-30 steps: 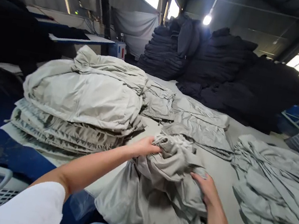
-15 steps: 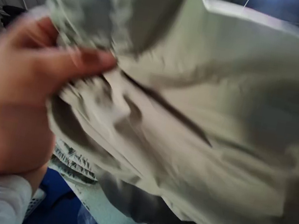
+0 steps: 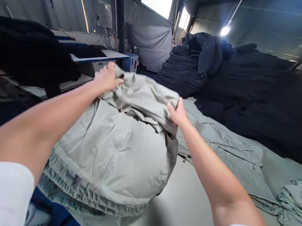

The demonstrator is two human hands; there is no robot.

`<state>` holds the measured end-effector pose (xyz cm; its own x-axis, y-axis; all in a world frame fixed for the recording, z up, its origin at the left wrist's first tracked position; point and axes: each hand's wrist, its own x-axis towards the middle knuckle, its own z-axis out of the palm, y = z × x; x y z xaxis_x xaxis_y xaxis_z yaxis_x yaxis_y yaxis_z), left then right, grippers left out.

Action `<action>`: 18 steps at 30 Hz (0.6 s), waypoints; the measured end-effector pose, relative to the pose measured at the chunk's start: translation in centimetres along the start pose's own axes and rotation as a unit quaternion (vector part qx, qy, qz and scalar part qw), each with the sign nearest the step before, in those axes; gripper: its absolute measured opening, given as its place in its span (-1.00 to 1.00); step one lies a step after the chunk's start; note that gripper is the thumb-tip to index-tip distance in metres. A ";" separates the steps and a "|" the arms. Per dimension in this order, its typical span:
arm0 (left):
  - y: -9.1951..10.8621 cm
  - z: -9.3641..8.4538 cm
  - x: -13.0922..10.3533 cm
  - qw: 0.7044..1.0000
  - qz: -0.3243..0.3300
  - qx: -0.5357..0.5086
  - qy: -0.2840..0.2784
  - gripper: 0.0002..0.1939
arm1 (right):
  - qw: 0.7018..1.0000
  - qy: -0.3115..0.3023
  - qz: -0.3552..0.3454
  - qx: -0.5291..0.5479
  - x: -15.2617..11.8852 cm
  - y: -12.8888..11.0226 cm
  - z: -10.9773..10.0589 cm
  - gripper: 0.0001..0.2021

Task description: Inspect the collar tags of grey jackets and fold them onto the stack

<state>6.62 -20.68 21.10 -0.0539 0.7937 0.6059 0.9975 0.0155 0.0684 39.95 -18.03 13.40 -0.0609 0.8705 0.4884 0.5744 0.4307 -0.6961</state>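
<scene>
Both my hands hold a light grey-beige garment (image 3: 148, 95) over the far side of a stack of similar garments (image 3: 121, 150). My left hand (image 3: 107, 78) grips its far left corner, fingers closed on the cloth. At its right end my right hand (image 3: 178, 112) pinches the edge between thumb and fingers. The held garment sags in folds between my hands, its lower part lying on the stack. Gathered hems show in layers along the near side of the stack. What kind of garment it is, I cannot tell.
The stack stands on a pale table (image 3: 181, 204). More grey garments (image 3: 230, 142) lie flat to the right, with a crumpled pile (image 3: 299, 217) nearer. Tall piles of dark clothing (image 3: 246, 87) rise behind. Dark cloth (image 3: 24, 51) is heaped at left; a white basket (image 3: 36, 221) sits below.
The garment was held up close before the camera, blurred, with my left hand on it. Now it is out at arm's length over the stack, and my right hand shows on it too.
</scene>
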 end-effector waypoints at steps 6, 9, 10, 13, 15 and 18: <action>1.6 12.2 -0.2 0.980 0.041 -0.023 -0.192 -0.23 | 0.958 -0.152 -0.017 -0.244 -0.9 1.9 5.7 -0.26; 2.1 17.5 -0.7 0.966 -0.015 -0.075 -0.246 -0.24 | 0.947 -0.169 0.021 -0.272 -0.4 2.8 8.7 -0.26; 2.2 19.2 -1.0 0.963 -0.035 -0.092 -0.250 -0.24 | 0.944 -0.180 0.032 -0.274 -0.3 3.5 9.7 -0.25; 2.0 23.4 -2.0 0.963 -0.066 -0.122 -0.231 -0.28 | 0.944 -0.200 0.044 -0.260 0.1 6.0 12.0 -0.25; 1.6 25.0 -2.0 0.963 -0.067 -0.134 -0.223 -0.29 | 0.946 -0.209 0.055 -0.241 0.7 7.4 13.0 -0.23; 1.1 26.5 -1.2 0.959 -0.075 -0.143 -0.232 -0.30 | 0.943 -0.235 0.076 -0.222 1.9 8.6 13.9 -0.22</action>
<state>8.98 -5.48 -0.56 -0.1043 0.9819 0.1578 0.9234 0.0367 0.3821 33.44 -9.33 1.05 -0.2455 0.9685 0.0411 0.8841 0.2411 -0.4003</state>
